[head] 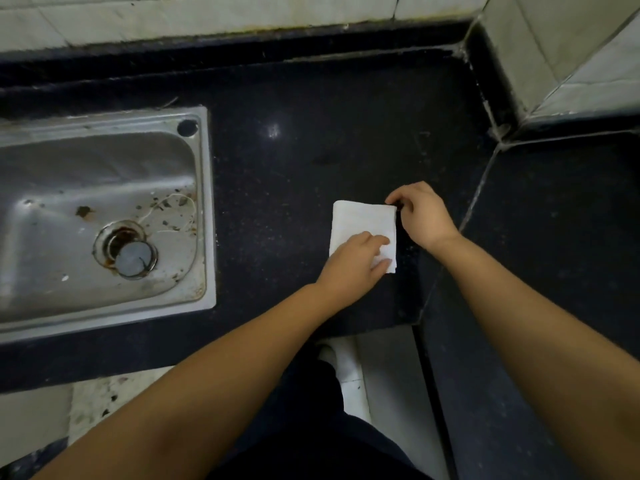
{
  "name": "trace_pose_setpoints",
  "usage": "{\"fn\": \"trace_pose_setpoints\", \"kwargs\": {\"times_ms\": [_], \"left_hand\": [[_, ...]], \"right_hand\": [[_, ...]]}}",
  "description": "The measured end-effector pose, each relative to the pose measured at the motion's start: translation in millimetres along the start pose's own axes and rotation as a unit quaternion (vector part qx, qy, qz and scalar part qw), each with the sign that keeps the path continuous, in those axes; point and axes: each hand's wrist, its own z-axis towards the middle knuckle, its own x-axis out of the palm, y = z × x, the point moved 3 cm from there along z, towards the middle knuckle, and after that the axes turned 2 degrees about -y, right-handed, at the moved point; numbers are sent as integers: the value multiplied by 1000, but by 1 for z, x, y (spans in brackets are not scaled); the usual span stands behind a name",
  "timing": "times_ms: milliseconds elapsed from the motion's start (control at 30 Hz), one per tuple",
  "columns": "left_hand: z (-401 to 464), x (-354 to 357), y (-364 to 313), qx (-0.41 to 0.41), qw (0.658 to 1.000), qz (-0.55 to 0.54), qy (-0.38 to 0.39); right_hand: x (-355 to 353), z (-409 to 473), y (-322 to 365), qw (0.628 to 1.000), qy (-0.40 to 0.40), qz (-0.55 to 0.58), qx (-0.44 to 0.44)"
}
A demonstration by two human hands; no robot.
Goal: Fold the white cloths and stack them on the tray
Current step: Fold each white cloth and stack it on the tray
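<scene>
A small white cloth (360, 220), folded into a rectangle, lies flat on the black countertop (294, 161). My left hand (353, 263) rests on its near part, fingers spread and pressing it down, covering the near left corner. My right hand (424, 214) pinches the cloth's far right corner between thumb and fingers. No tray is in view.
A stained steel sink (104, 216) with a plugged drain (133, 259) is set into the counter at the left. Tiled walls (571, 46) close off the back and right. The counter turns a corner at the right (554, 237). Pale floor (349, 372) shows below the front edge.
</scene>
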Motion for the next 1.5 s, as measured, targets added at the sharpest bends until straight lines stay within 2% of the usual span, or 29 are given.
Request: {"fn": "trace_pose_setpoints", "kwargs": {"times_ms": [100, 167, 267, 400, 500, 567, 667, 733, 833, 900, 967, 1067, 1200, 1267, 1400, 1500], "left_hand": [[1, -36, 22, -81, 987, -43, -134], [4, -49, 42, -172, 970, -31, -168], [12, -45, 51, -242, 963, 62, -101], [23, -32, 46, -224, 965, 122, -62], [26, -31, 44, -231, 961, 149, -34], [23, -32, 44, -236, 963, 123, -35], [13, -41, 42, -240, 966, -68, -67], [6, -50, 38, -241, 945, -203, -84], [-5, -67, 24, -217, 916, -327, -85], [-12, -77, 14, -192, 914, -352, -66], [-19, -82, 5, -170, 919, -353, -52], [-30, -84, -5, -154, 913, -378, -29], [-42, -78, -21, -130, 920, -370, 10], [-55, -69, -34, -101, 923, -369, 33], [-103, -48, -48, -60, 906, -398, 133], [-145, -20, -55, -47, 908, -363, 202]], "right_hand": [[3, -11, -2, 992, -26, 18, 122], [15, -20, 1, 982, 7, -1, 191], [32, -29, 10, 970, 24, -64, 232], [37, -29, 11, 955, 29, -90, 282], [37, -31, 11, 956, 44, -87, 278], [38, -33, 10, 962, 37, -63, 264], [34, -36, 13, 966, 24, 59, 252], [29, -41, 17, 937, 17, 221, 270], [24, -55, 19, 834, 28, 447, 322], [21, -69, 22, 780, 66, 517, 345], [15, -84, 27, 753, 81, 556, 343], [2, -109, 28, 740, 34, 593, 317], [-17, -149, 27, 772, -50, 584, 243], [-19, -184, 28, 773, -114, 586, 216], [3, -266, 29, 737, -236, 595, 217], [29, -338, 29, 714, -297, 584, 248]]}}
